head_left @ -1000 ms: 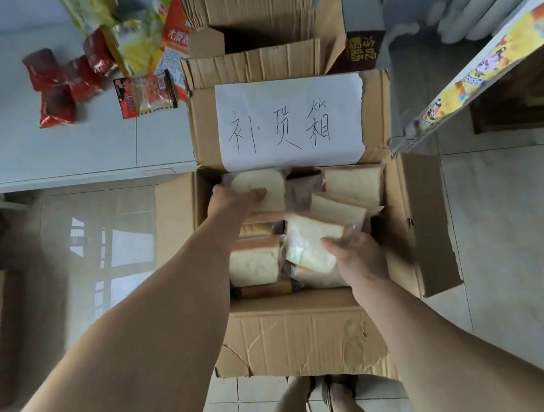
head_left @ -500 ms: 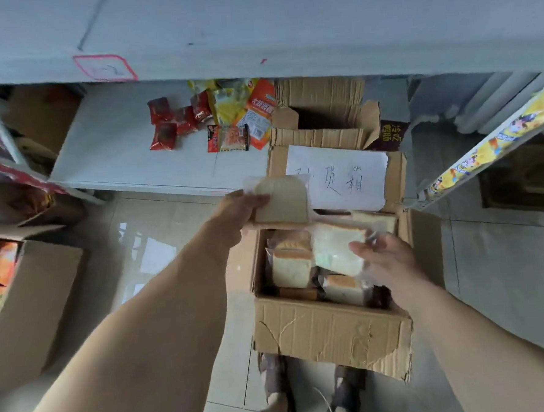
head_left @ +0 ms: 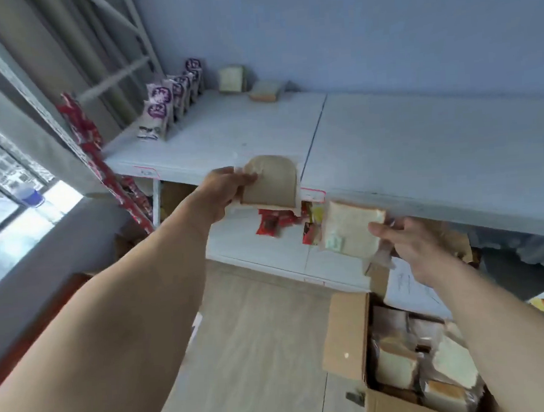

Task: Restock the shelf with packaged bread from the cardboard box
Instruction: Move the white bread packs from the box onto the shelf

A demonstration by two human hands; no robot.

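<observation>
Each hand carries one bread pack toward the shelf [head_left: 420, 152]: the left hand [head_left: 222, 189] grips one [head_left: 271, 186] at its near edge, the right hand [head_left: 416, 244] pinches another [head_left: 348, 229] lower down. Two packs [head_left: 247, 83] sit far back; the box [head_left: 345, 338], near right, looks mostly full. Purple bags [head_left: 162, 107] line the far left beside a blue wall [head_left: 380, 24].

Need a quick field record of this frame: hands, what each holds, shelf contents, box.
left hand: grips a bread pack at the upper shelf front edge
right hand: grips a second bread pack, below that edge
shelf stock: two bread packs at the back; row of white-and-purple bags at left
cardboard box: on floor at lower right, bread inside
lower shelf: red snack packets
</observation>
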